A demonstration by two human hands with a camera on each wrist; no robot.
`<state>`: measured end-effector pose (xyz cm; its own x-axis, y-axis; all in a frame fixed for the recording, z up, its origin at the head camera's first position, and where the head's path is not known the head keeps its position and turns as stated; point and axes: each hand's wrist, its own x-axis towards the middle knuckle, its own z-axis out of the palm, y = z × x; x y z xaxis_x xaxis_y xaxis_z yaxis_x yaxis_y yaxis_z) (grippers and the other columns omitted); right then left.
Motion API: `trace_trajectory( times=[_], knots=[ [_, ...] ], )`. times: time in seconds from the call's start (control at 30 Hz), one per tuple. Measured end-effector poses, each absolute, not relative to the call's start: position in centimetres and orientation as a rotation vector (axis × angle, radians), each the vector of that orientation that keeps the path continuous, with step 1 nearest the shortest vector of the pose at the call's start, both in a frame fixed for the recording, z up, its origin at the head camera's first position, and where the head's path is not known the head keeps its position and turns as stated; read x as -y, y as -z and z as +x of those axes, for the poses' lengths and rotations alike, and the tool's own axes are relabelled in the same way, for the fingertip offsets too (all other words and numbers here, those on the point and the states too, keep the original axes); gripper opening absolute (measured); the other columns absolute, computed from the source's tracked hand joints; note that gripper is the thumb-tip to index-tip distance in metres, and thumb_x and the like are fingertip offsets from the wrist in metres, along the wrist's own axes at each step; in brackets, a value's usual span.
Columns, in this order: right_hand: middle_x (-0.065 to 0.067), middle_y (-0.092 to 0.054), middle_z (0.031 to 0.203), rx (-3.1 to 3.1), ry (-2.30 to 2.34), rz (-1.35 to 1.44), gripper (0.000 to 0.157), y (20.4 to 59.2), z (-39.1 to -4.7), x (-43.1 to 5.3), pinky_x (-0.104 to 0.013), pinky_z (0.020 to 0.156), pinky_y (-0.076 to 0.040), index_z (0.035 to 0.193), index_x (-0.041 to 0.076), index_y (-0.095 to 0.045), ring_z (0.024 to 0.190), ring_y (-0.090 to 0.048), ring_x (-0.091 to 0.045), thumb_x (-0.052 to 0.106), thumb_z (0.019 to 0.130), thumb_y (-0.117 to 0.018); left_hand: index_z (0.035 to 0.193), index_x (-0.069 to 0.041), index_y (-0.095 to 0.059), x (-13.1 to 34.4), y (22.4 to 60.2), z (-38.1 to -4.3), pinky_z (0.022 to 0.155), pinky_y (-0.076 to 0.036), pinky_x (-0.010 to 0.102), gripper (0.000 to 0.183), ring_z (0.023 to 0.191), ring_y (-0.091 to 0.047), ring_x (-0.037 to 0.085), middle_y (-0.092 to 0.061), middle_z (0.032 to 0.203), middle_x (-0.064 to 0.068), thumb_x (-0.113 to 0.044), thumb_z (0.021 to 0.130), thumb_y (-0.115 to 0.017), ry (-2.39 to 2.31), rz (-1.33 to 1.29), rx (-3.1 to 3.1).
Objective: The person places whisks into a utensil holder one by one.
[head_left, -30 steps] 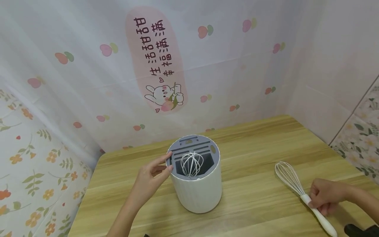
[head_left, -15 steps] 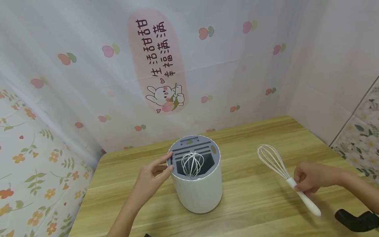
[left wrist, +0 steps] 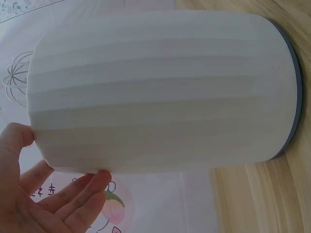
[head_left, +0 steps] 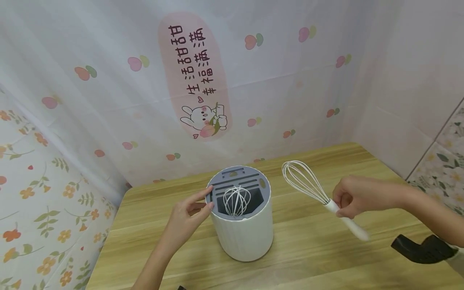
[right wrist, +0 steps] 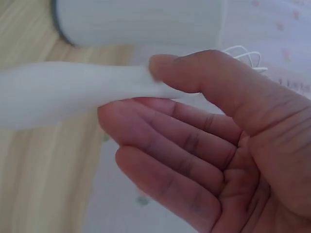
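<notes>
A white ribbed utensil holder [head_left: 243, 237] with a grey slotted top stands upright on the table. A whisk [head_left: 236, 201] sits in its large compartment, wire head up and the rest hidden inside. My left hand [head_left: 186, 213] holds the holder at its left rim; in the left wrist view the thumb touches the top edge and the fingers lie against the side. To the right, my right hand [head_left: 353, 197] pinches a second whisk by its white handle [right wrist: 63, 90] between thumb and fingers. This whisk is raised above the table and tilted, its wire loops [head_left: 304, 181] pointing up and left.
The wood-grain table [head_left: 308, 257] runs back to a white printed curtain [head_left: 282, 80]. Floral cloth [head_left: 40, 225] hangs at the left. A black strap-like piece [head_left: 422, 249] is by the right wrist.
My right hand has lifted the whisk off the table and carried it left and farther back, toward the holder. The left hand has stayed on the rim.
</notes>
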<state>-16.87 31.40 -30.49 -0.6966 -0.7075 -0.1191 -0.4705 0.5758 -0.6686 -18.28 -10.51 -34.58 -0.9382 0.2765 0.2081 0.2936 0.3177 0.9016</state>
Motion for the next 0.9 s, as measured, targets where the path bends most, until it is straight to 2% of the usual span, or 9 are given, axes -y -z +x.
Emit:
trace_trajectory(
  times=[0.23,0.43,0.9],
  knots=[
    [0.013,-0.061,0.07,-2.53,0.78,-0.999,0.006,27.9,-17.0,-28.0,-0.023,0.054,-0.048,0.078,0.017,-0.064,0.062,-0.058,-0.002,0.017,0.084,-0.067,0.125,-0.018,-0.059,10.5,34.7,-18.3,0.073,-0.049,0.025,0.041,0.089,-0.064,0.015,-0.06,0.117,0.005,-0.02,0.085,-0.067,1.736,-0.543,2.539],
    [0.013,-0.061,0.069,-2.561,0.743,-1.104,0.007,25.7,-18.0,-25.2,-0.022,0.055,-0.049,0.077,0.015,-0.064,0.061,-0.059,-0.001,0.01,0.08,-0.068,0.125,-0.019,-0.059,10.5,34.7,-18.3,0.073,-0.049,0.025,0.041,0.088,-0.064,0.014,-0.061,0.116,0.005,-0.02,0.085,-0.067,1.734,-0.546,2.535],
    [0.006,-0.063,0.071,-2.44,0.77,-1.244,0.002,22.4,-20.5,-19.0,-0.026,0.062,-0.052,0.08,0.008,-0.066,0.064,-0.061,-0.007,0.008,0.08,-0.065,0.125,-0.019,-0.059,10.5,34.6,-18.4,0.073,-0.05,0.025,0.041,0.09,-0.064,0.015,-0.06,0.118,0.005,-0.022,0.085,-0.067,1.729,-0.55,2.538]
  ],
)
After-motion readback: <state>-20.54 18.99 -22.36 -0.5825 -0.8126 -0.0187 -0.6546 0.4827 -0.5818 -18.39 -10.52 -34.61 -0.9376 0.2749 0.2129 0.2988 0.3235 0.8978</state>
